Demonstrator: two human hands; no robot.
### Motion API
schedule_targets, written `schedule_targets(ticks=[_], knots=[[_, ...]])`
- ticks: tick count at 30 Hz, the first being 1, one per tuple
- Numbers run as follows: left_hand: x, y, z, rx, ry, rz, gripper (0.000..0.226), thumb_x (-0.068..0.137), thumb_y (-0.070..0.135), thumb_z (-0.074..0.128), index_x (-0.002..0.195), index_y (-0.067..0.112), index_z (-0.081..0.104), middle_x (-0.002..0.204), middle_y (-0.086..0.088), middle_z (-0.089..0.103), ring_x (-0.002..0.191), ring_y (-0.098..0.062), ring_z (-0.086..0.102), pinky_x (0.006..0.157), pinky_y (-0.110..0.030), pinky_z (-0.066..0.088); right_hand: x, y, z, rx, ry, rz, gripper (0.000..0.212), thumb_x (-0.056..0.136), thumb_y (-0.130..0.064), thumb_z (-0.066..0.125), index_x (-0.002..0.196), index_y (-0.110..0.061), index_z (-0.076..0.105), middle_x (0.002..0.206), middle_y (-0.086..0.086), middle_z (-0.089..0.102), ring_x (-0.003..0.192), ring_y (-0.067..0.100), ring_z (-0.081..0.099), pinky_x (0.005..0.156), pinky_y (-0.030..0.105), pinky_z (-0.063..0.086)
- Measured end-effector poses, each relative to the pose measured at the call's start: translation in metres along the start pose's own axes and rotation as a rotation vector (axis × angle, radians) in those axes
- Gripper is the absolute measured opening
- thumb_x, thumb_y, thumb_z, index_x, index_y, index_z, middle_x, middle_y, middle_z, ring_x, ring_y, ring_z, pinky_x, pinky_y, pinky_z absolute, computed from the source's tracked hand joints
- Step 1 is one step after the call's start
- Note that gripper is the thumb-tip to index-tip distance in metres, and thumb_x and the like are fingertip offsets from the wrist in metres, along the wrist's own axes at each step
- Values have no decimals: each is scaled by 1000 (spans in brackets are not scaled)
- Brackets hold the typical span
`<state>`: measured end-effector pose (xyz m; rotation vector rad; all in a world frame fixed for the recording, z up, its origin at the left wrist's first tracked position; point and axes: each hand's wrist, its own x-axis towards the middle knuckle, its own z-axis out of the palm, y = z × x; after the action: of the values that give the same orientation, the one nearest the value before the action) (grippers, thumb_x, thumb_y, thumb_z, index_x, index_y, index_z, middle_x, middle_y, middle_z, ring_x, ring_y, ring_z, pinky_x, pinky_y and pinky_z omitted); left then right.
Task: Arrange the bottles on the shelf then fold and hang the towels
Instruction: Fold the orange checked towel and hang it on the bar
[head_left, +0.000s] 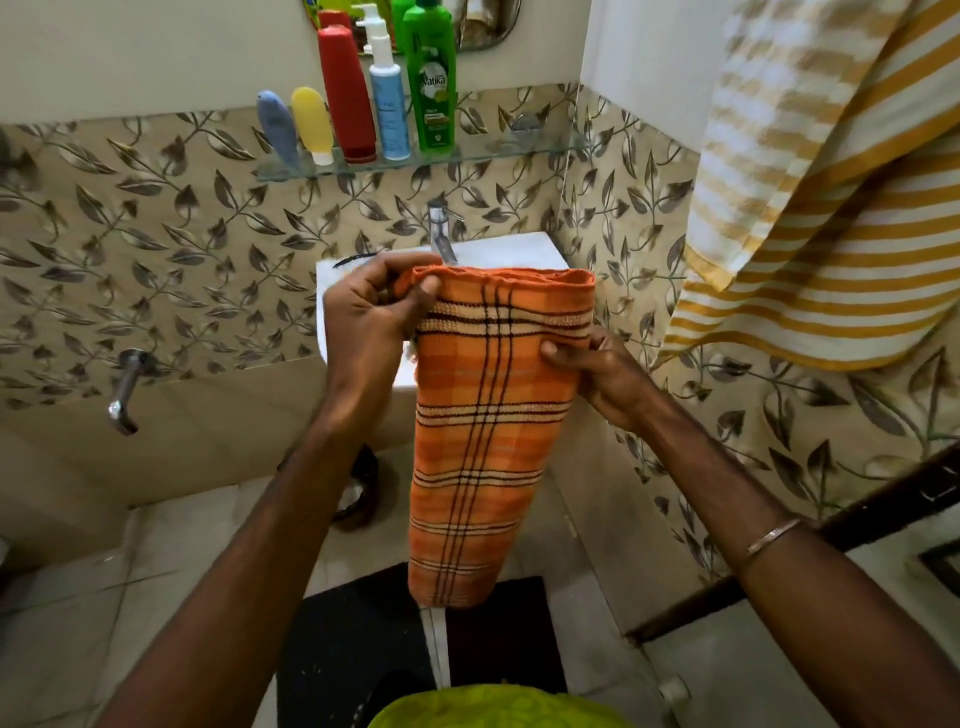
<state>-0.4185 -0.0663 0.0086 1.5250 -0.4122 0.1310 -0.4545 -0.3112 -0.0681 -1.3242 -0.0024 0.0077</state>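
Note:
An orange plaid towel (488, 431), folded into a long narrow strip, hangs in front of me over the sink. My left hand (371, 312) pinches its top left corner. My right hand (597, 371) grips its right edge a little lower. On the glass shelf (519, 148) above stand several bottles in a row: a grey-blue tube (278, 127), a yellow tube (313, 124), a red bottle (345, 91), a white and blue pump bottle (387, 98) and a green bottle (430, 83). A yellow and white striped towel (810, 208) hangs at the upper right.
A white sink (509, 249) with a chrome tap (441, 228) sits behind the orange towel. A wall tap (124, 389) sticks out at the left. A dark mat (353, 649) lies on the floor. A mirror hangs above the shelf.

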Motion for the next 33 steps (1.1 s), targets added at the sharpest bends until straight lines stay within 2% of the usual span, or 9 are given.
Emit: schedule_targets(ticks=[3, 5, 9, 12, 18, 22, 26, 30, 33], knots=[[20, 4, -16, -83, 26, -27, 27, 91, 8, 66, 118, 9, 66, 112, -4, 69, 102, -18, 71, 77, -28, 59, 2, -15, 23, -34, -39, -70, 24, 85, -16, 73, 109, -16, 72, 110, 3, 77, 109, 24, 71, 89, 39, 59], [34, 4, -27, -185, 2, -80, 40, 91, 15, 69, 129, 6, 60, 120, -9, 66, 108, -22, 68, 79, -30, 58, 5, -28, 37, -19, -39, -108, 21, 90, -8, 63, 109, -13, 69, 106, 3, 76, 105, 23, 72, 87, 39, 60], [43, -11, -41, -333, -331, -136, 87, 80, 57, 69, 143, 3, 42, 138, -26, 52, 128, -38, 53, 98, -52, 52, 12, -56, 53, -18, -63, -174, 21, 97, -4, 55, 114, -11, 65, 110, 6, 74, 107, 28, 71, 91, 45, 58], [33, -29, -40, -392, -523, -202, 87, 69, 70, 72, 132, 12, 54, 132, -17, 58, 125, -40, 53, 101, -58, 48, 18, -79, 59, 3, -64, -193, 23, 98, -4, 53, 121, -2, 60, 117, 14, 69, 113, 36, 67, 95, 50, 56], [13, -53, -17, -396, -556, -298, 58, 54, 44, 93, 106, 25, 76, 110, -2, 74, 106, -23, 69, 87, -36, 58, 25, -118, 59, 43, -104, -252, 23, 102, -3, 47, 123, -2, 56, 115, 13, 67, 111, 35, 67, 94, 48, 56], [10, -59, -8, -321, -517, -296, 49, 60, 14, 83, 108, 15, 70, 110, -8, 73, 107, -30, 69, 88, -40, 56, 35, -136, 52, 78, -57, -250, 35, 102, -7, 50, 136, 4, 48, 127, 24, 60, 120, 45, 60, 100, 56, 51], [6, -58, -3, -310, -487, -302, 49, 69, 15, 78, 115, 3, 65, 110, -13, 73, 107, -33, 69, 88, -42, 57, 45, -147, 42, 140, 0, -176, 49, 100, -9, 58, 143, 8, 43, 141, 33, 52, 126, 49, 57, 105, 58, 48], [8, -48, 4, -353, -395, -279, 48, 74, 15, 77, 116, -3, 63, 107, -17, 72, 99, -33, 71, 83, -42, 59, 46, -145, 36, 241, 17, -83, 50, 102, -23, 56, 141, 6, 47, 112, 20, 70, 102, 35, 71, 89, 47, 58], [12, -39, 5, -400, -369, -268, 41, 76, 13, 76, 113, 0, 66, 103, -15, 73, 92, -30, 72, 79, -40, 60, 41, -129, 35, 352, -52, -4, 51, 100, -44, 50, 125, 0, 56, 66, 6, 70, 65, 19, 71, 63, 30, 58]])
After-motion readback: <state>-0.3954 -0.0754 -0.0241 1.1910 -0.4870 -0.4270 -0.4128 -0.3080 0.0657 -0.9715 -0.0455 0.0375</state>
